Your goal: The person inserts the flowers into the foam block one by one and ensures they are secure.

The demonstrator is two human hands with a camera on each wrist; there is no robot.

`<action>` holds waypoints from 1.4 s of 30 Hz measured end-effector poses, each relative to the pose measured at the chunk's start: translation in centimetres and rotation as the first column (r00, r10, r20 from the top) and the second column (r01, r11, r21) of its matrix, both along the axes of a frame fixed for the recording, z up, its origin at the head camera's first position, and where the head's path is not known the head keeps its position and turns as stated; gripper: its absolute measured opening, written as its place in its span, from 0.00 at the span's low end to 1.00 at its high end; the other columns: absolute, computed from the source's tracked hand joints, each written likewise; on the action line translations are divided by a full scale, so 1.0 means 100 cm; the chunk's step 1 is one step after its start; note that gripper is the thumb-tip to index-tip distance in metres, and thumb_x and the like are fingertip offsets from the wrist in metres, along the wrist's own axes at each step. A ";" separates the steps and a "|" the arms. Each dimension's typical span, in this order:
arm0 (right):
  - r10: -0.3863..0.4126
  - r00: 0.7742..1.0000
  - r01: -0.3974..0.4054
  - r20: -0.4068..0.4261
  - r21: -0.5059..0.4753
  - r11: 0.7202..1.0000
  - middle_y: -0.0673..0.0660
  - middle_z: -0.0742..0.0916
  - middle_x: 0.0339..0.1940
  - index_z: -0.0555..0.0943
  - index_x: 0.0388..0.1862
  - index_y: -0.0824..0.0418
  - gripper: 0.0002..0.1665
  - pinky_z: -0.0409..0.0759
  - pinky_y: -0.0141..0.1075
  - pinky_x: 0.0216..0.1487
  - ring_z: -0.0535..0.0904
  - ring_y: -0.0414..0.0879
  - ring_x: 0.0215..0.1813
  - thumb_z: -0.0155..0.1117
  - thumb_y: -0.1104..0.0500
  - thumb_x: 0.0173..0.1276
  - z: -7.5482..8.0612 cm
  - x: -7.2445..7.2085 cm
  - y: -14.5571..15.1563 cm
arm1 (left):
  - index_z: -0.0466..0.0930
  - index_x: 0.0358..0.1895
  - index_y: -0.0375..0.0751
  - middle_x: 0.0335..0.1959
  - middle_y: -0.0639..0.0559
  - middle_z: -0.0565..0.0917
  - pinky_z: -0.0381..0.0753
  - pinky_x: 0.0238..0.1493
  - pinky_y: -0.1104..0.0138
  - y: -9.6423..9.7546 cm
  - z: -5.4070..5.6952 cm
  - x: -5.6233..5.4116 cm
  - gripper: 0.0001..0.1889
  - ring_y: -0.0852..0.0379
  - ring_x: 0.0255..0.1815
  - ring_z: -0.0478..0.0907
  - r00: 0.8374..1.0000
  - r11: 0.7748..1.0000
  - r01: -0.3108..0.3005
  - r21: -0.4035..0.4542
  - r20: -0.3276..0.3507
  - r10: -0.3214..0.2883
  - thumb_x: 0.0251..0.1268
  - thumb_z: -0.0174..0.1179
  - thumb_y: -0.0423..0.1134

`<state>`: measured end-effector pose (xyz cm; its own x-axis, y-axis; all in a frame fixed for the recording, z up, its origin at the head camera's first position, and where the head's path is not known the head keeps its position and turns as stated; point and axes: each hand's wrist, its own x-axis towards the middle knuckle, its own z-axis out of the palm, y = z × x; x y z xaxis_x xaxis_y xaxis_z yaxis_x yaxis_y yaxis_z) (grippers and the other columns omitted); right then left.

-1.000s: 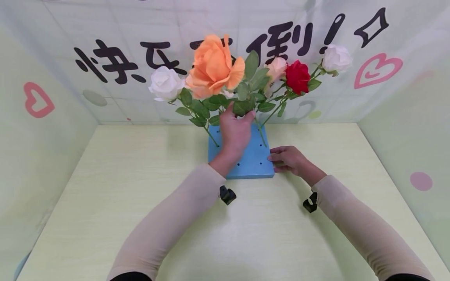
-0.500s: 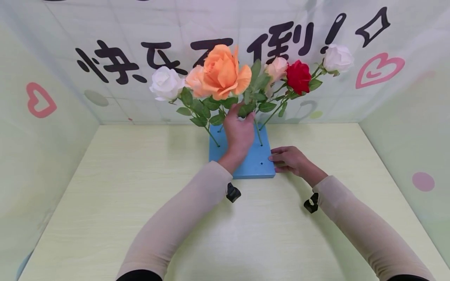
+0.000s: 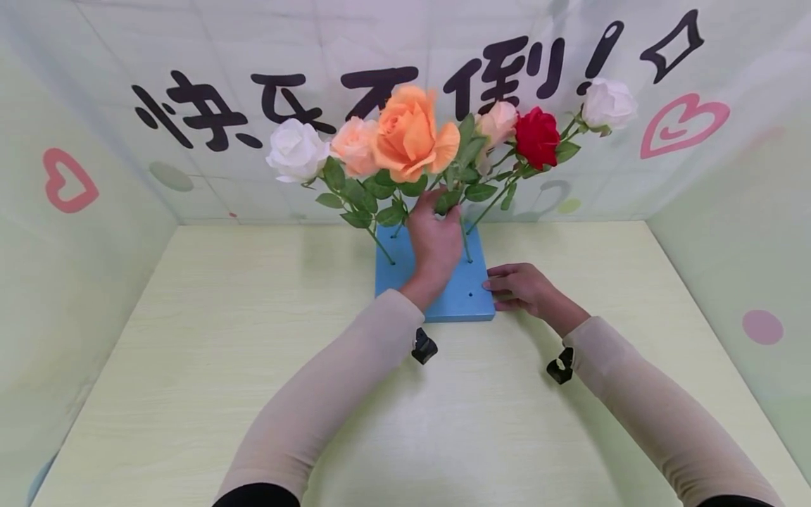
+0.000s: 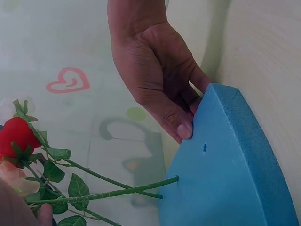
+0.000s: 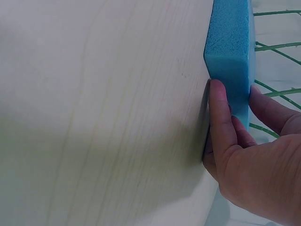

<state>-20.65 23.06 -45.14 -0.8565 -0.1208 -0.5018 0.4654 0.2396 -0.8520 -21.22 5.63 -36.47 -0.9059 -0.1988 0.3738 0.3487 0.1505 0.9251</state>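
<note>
My left hand (image 3: pixel 436 243) holds a large orange rose (image 3: pixel 408 137) by its stem, just under the leaves. In the left wrist view that green stem (image 4: pixel 117 191) slants into a hole of a blue foam block (image 4: pixel 211 174); the left hand's thumb shows at the lower left. My right hand (image 3: pixel 522 285) grips the block's right edge, thumb on the top face and fingers against the side, as the right wrist view also shows for the foam block (image 5: pixel 230 42). The left forearm hides part of the block in the head view.
Other roses stand in the block: a white rose (image 3: pixel 298 150) and a peach rose (image 3: pixel 356 146) at left, another peach rose (image 3: pixel 498 122), a red rose (image 3: pixel 537 139) and a white rose (image 3: pixel 608 104) at right. A printed cloth wall (image 3: pixel 253 190) rises behind the table (image 3: pixel 266 303).
The left hand has moved right with the orange rose, and the flower has come down. Its stem tip, earlier beside a hole near the block's right edge, now sits in that hole. Right hand unchanged.
</note>
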 end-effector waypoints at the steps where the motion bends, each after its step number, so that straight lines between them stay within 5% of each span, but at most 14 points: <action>1: -0.002 1.000 0.002 0.000 0.000 1.000 0.57 0.84 0.44 0.67 0.70 0.67 0.31 0.85 0.36 0.43 0.82 0.43 0.40 0.62 0.60 0.71 0.000 0.000 0.000 | 0.83 0.52 0.37 0.52 0.48 0.83 0.80 0.55 0.65 0.000 -0.001 -0.001 0.14 0.54 0.59 0.76 1.000 1.000 -0.001 0.001 0.008 0.001 0.63 0.62 0.27; 10: -0.007 1.000 0.007 -0.001 -0.005 1.000 0.56 0.84 0.43 0.68 0.70 0.66 0.30 0.86 0.36 0.42 0.83 0.43 0.39 0.62 0.61 0.71 -0.001 0.000 -0.001 | 0.82 0.54 0.38 0.53 0.49 0.82 0.81 0.52 0.65 0.004 -0.004 -0.007 0.14 0.55 0.56 0.78 0.999 1.000 -0.001 -0.021 0.049 0.002 0.65 0.61 0.29; 34: -0.010 1.000 0.010 0.001 0.012 1.000 0.59 0.83 0.47 0.67 0.70 0.67 0.31 0.85 0.37 0.45 0.82 0.44 0.41 0.62 0.61 0.71 -0.002 -0.001 0.000 | 0.82 0.55 0.39 0.52 0.47 0.82 0.80 0.55 0.61 0.006 -0.002 -0.012 0.15 0.51 0.54 0.79 1.000 0.982 0.018 -0.188 -0.021 -0.022 0.66 0.59 0.27; 42: -0.004 1.000 0.004 -0.002 0.012 1.000 0.59 0.83 0.47 0.67 0.70 0.67 0.32 0.85 0.37 0.45 0.82 0.44 0.41 0.62 0.60 0.71 -0.001 -0.002 0.001 | 0.78 0.55 0.37 0.51 0.43 0.80 0.82 0.44 0.62 0.005 -0.005 -0.013 0.13 0.51 0.46 0.80 0.999 0.998 0.032 -0.056 0.041 -0.030 0.71 0.54 0.30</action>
